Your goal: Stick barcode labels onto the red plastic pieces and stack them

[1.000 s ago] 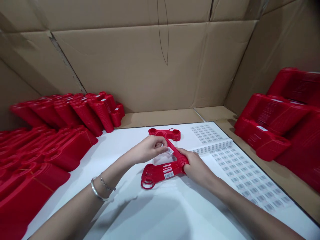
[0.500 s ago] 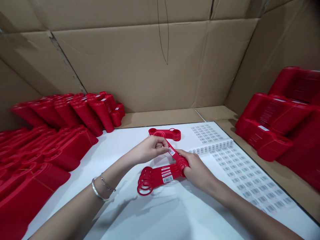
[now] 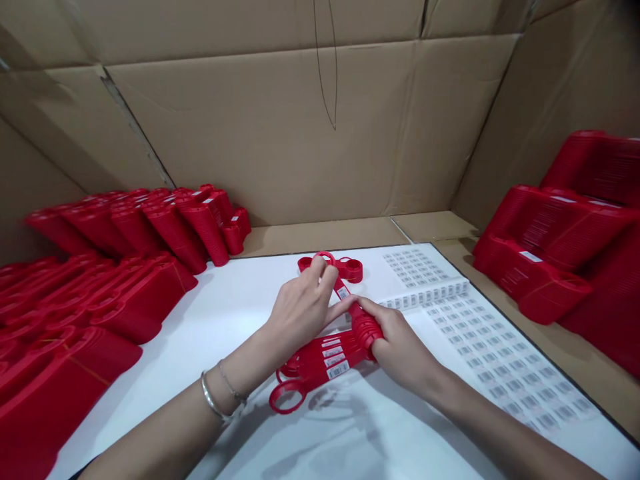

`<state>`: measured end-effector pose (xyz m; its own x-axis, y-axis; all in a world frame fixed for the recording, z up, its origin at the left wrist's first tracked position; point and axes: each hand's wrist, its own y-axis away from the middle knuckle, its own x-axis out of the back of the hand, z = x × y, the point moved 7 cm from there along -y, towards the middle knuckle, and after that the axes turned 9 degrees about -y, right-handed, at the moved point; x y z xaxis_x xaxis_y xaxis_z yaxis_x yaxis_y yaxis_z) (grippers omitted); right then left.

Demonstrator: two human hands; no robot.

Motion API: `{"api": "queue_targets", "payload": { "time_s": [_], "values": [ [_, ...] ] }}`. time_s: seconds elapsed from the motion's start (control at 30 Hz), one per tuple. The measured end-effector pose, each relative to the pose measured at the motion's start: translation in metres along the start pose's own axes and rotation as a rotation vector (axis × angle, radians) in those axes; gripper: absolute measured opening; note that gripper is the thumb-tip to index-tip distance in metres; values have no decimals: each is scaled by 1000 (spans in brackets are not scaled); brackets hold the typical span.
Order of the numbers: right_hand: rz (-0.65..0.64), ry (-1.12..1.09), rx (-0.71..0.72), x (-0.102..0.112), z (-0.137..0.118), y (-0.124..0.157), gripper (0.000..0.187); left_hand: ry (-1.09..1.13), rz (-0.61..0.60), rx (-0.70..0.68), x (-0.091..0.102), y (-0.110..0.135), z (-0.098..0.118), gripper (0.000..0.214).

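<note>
- Left hand (image 3: 303, 307): has shifted off the label (image 3: 343, 293), thumb stretched rightward; whether it grips, I cannot tell.
- Centre, between hands: upper red strip (image 3: 338, 284), seemingly labelled now; fanned red strips (image 3: 315, 363) have swung nearer.
- Right hand (image 3: 403, 340): clasping their right ends.

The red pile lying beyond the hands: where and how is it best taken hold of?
Probably by its right end, coming from the right: that rounded end of the red pile shows uncovered, while its middle is hidden behind the left hand and a red strip.
</note>
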<state>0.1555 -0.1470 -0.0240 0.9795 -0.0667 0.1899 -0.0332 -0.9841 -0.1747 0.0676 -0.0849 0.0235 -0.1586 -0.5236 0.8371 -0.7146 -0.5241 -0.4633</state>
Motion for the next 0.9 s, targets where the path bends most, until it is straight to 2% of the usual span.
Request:
{"api": "queue_targets", "payload": {
  "time_s": [0.07, 0.13, 0.33, 0.53, 0.6, 0.73, 0.8, 0.9],
  "values": [
    [-28, -43, 17, -4, -3, 1, 57, 13, 64, 85, -1, -1, -10, 29],
    [-59, -81, 18, -7, -4, 1, 57, 117, 85, 135, -3, -2, -20, 24],
    [-28, -9, 14, 3, -2, -2, 66, 512, 183, 100, 9, -6, -32, 12],
    [2, -9, 15, 10, 0, -4, 65, 595, 214, 72, 12, -6, -30, 30],
    [16, -6, -11, 12, 4, -5, 64, 524, 187, 5, 9, -5, -24, 30],
    [28, 44, -28, 15, 8, -7, 67, 367, 91, -77, 2, -2, -13, 11],
    [30, 62, -10, 16, 7, -7, 69, 314, 26, -81, -2, -2, -9, 15],
    [37, 77, -4, 17, 8, -8, 70, 253, -148, -150, -14, 1, 3, 25]
  ]
}}
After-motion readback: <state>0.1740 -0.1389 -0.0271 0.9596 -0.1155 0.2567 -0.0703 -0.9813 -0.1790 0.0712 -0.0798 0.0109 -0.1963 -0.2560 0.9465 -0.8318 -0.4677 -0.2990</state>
